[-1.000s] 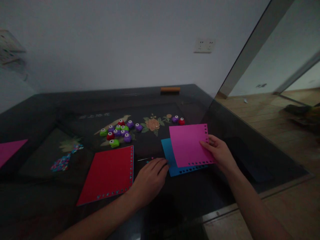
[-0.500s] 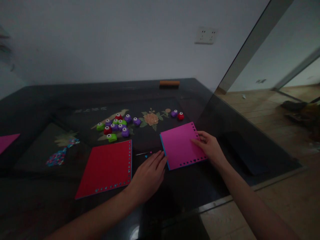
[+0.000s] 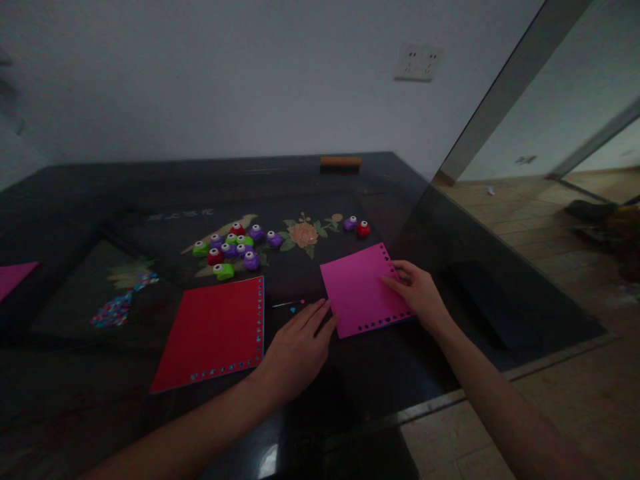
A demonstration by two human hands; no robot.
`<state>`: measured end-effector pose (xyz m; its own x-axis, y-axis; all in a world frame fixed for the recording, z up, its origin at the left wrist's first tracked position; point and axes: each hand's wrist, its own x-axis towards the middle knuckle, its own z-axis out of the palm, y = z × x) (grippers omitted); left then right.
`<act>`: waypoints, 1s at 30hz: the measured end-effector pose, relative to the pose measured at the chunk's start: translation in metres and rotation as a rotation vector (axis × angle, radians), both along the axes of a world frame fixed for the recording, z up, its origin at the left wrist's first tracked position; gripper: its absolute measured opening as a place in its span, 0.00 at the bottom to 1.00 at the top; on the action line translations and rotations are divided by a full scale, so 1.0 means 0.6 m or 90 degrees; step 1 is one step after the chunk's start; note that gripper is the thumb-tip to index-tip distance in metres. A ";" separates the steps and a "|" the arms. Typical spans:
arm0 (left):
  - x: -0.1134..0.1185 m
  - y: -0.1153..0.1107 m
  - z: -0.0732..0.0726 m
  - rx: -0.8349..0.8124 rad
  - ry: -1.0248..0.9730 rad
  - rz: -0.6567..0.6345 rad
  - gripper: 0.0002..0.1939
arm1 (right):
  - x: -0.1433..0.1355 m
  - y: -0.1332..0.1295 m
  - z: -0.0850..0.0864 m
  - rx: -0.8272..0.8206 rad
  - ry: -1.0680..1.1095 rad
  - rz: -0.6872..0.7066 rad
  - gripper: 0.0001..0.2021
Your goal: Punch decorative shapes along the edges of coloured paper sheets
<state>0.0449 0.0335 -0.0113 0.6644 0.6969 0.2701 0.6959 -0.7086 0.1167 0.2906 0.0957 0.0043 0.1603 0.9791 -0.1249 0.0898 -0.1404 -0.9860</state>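
Observation:
A pink sheet of paper (image 3: pixel 357 290) with small punched holes along its right and front edges lies on the dark table. A thin strip of blue shows beneath its front edge. My right hand (image 3: pixel 417 293) grips the sheet at its right edge, thumb on top and fingers at the side. At the left edge rests my left hand (image 3: pixel 303 340), its fingers stretched out and touching the paper. To the left lies a red sheet (image 3: pixel 215 330) with blue showing through similar holes. Between the sheets, a thin needle-like tool (image 3: pixel 285 305) lies near tiny paper bits (image 3: pixel 293 310).
Several small red, green and purple craft punches with eyes (image 3: pixel 230 249) are grouped behind the red sheet. A purple punch (image 3: pixel 351 224) and a red punch (image 3: pixel 363 229) stand farther right. Confetti (image 3: pixel 113 311) lies left; a dark flat object (image 3: pixel 493 303) lies right.
The pink sheet's left edge has shifted slightly left and now covers the blue strip that showed there. Both hands stay at nearly the same spots; the camera view has tilted a little.

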 end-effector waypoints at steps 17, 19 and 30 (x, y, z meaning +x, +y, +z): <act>0.000 0.000 0.004 -0.005 0.000 0.001 0.22 | 0.037 0.010 -0.027 0.196 -0.573 0.019 0.12; 0.000 0.000 0.004 -0.005 0.001 0.004 0.22 | 0.041 0.012 -0.034 0.201 -0.618 0.037 0.13; 0.000 -0.001 0.003 -0.013 0.009 0.000 0.23 | 0.052 0.017 -0.041 0.214 -0.646 0.067 0.15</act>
